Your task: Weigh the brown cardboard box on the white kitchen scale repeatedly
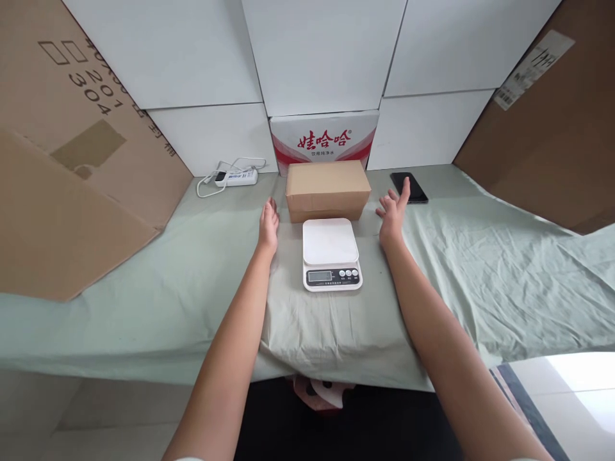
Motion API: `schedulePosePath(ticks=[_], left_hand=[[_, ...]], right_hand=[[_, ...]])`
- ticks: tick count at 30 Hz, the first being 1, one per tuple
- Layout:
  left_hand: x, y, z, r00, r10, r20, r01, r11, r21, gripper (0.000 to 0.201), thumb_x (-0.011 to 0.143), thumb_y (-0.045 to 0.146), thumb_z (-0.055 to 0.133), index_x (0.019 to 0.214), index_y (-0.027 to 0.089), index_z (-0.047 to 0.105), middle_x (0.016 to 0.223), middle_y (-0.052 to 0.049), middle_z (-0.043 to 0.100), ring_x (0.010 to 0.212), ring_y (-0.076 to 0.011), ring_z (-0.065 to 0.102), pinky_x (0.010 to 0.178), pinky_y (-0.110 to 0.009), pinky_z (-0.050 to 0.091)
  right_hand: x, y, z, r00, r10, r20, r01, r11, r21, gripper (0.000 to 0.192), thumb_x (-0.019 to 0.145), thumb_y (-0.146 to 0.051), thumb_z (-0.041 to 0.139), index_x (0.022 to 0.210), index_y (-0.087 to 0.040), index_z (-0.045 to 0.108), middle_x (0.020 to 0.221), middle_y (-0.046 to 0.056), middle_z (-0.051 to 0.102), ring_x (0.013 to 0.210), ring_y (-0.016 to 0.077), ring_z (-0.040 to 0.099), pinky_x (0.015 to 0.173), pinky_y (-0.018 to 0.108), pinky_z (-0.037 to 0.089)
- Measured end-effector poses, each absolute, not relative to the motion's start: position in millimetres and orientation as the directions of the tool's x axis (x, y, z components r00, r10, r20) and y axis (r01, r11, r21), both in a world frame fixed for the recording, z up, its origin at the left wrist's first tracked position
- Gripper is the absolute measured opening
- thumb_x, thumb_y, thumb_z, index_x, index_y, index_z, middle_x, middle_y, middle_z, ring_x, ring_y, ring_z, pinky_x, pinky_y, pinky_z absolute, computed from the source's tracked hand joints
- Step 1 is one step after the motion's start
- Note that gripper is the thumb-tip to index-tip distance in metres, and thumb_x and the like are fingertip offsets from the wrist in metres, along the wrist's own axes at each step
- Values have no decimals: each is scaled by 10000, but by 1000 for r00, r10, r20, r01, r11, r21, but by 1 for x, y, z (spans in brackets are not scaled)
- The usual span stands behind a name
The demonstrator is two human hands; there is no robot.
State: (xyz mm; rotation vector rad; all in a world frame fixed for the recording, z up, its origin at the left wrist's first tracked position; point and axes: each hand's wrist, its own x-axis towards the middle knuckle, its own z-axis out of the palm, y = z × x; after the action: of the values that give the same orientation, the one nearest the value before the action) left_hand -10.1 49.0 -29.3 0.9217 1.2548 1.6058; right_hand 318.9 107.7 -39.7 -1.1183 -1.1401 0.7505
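Here, two bare arms reach forward over a counter (144, 307) draped in a wrinkled, pale green cloth. The left hand (268, 225) hovers palm inward, fingers loosely together, empty; the right hand (393, 214) is spread wide, fingers fanned, empty too. Between them, just past the fingertips, lies a plain brown cardboard box (327, 189) — a low rectangular block with matte sides and crisp edges, near the back wall. Directly in front of it sits a white kitchen scale (331, 253), smooth plastic with rounded corners, a small grey display and three buttons. To grip the box well, both palms should likely press its short ends evenly, keeping it level and clear of the scale. A black phone (409, 187) lies by the right hand — glossy and flat.
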Motion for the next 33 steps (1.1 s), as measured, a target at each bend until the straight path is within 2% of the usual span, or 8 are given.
schedulePosePath(ticks=[2,5,13,16,19,23,28,33], left_hand=[[-11,48,-29,-342,939,37,-180,-104,978,861,1095,794,402,1787,282,420,1905,-98,367,1787,-235,324,1437,-383,313],[-9,49,-31,-326,944,40,-162,-97,982,907,1080,828,391,1791,266,411,1914,-103,346,1791,-233,309,1438,-375,309],[-4,55,-40,-276,959,63,-152,-108,982,825,1098,767,432,1751,265,483,1890,-101,403,1785,-268,342,1453,-452,305],[-2,56,-44,-260,962,79,-144,-120,982,853,1073,795,469,1738,261,506,1886,-100,419,1787,-289,343,1461,-473,297],[1,57,-46,-235,966,108,-135,-143,981,903,1041,835,497,1725,245,523,1875,-111,444,1783,-311,356,1463,-489,298],[4,56,-47,-182,969,165,-115,-188,975,892,1016,858,530,1666,250,597,1836,-110,512,1762,-341,401,1457,-509,319],[4,52,-46,-139,970,197,-69,-208,976,829,1043,824,525,1652,269,617,1814,-97,548,1754,-329,419,1454,-512,323],[4,51,-45,-126,971,205,-61,-214,975,819,1047,827,515,1658,288,609,1818,-72,546,1758,-330,412,1457,-511,321]], right_hand=[[324,110,-43,292,909,296,87,283,-955,889,967,-595,501,1780,-519,150,1874,41,336,1737,364,413,1274,714,493],[321,109,-46,275,905,323,121,301,-946,886,958,-610,540,1781,-513,224,1849,39,398,1739,336,397,1290,677,506],[306,108,-52,90,947,310,26,309,-951,880,943,-610,619,1763,-443,349,1834,25,480,1707,329,441,1365,671,453],[302,105,-51,31,955,294,-17,295,-955,912,928,-625,640,1772,-448,341,1806,9,526,1686,322,473,1384,659,436],[296,98,-44,-25,953,302,-18,302,-953,939,929,-601,653,1787,-393,332,1803,37,543,1661,332,510,1414,646,396],[287,89,-33,-29,944,330,-12,329,-944,962,913,-583,670,1780,-317,349,1823,75,520,1717,356,440,1450,620,336],[280,83,-29,-36,942,333,-16,333,-943,1020,921,-580,679,1817,-351,246,1865,42,458,1747,350,396,1479,617,269],[277,80,-24,-41,944,328,-20,327,-945,1099,897,-586,722,1836,-360,197,1892,38,407,1743,362,397,1479,621,270]])
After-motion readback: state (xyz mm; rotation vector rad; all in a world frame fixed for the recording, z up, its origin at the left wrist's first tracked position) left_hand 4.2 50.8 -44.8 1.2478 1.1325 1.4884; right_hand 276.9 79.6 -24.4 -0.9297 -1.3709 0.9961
